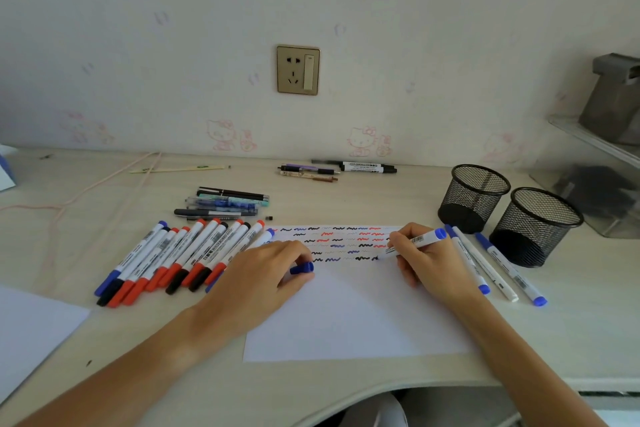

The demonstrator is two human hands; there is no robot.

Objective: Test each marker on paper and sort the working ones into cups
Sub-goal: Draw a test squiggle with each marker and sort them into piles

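Observation:
My right hand (427, 262) grips a white marker with a blue end (420, 240), its tip down on the sheet of paper (346, 319) at the end of the lowest row of squiggles. My left hand (263, 279) rests on the paper's left part and pinches the marker's blue cap (302, 268). Rows of black, red and blue squiggles (341, 243) fill the paper's top. A row of several capped red, black and blue markers (180, 260) lies left of the paper. Three blue-capped markers (498, 267) lie right of it. Two black mesh cups (472, 198), (535, 227) stand at the right.
Several pens (225, 204) lie behind the marker row, and more pens and two black markers (339, 168) lie near the wall. A second sheet (31, 329) sits at the front left. A pink cord (104, 184) crosses the left side. A clear bin (595, 191) stands far right.

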